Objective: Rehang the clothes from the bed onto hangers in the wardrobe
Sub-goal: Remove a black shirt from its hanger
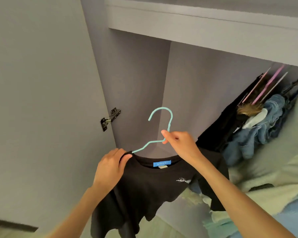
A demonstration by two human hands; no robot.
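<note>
Teal wire runs between the right hand's (180,143) fingers, which pinch the hanger (159,127) at the base of its hook. The left hand (112,166) grips the black T-shirt (144,188) at the collar's shoulder, where the hanger arm enters. The shirt hangs in front of the open wardrobe (187,74), with hung clothes (258,127) off to the right. Threading seems nearly finished; next, the hook likely must be lifted to a rail, which is hidden here.
</note>
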